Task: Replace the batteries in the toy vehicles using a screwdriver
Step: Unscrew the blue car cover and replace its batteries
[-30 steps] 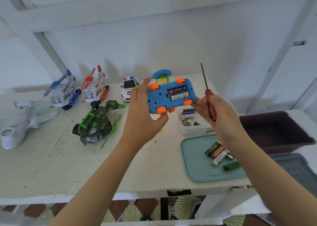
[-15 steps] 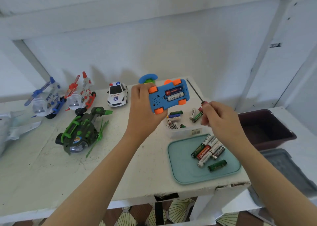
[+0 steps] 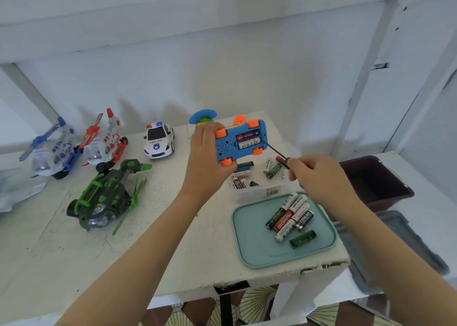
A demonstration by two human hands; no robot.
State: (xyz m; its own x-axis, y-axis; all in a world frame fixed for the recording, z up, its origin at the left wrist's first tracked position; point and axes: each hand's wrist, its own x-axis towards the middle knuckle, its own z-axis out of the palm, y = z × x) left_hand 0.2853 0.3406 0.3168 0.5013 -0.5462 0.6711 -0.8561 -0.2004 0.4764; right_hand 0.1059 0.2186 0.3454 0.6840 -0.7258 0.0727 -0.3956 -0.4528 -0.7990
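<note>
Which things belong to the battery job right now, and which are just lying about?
In the job: blue toy car, screwdriver, loose batteries, teal tray, clear tub.
Lying about: police car, green helicopter, red helicopter, blue helicopter, dark bin.

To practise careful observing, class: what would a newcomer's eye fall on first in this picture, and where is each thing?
The blue toy car, held upside down in the left hand above the far side of the table, shows two batteries in its open bay. The right hand points the tip of a screwdriver at the bay's edge. Nearer, on the right, loose batteries lie on a teal tray.
</note>
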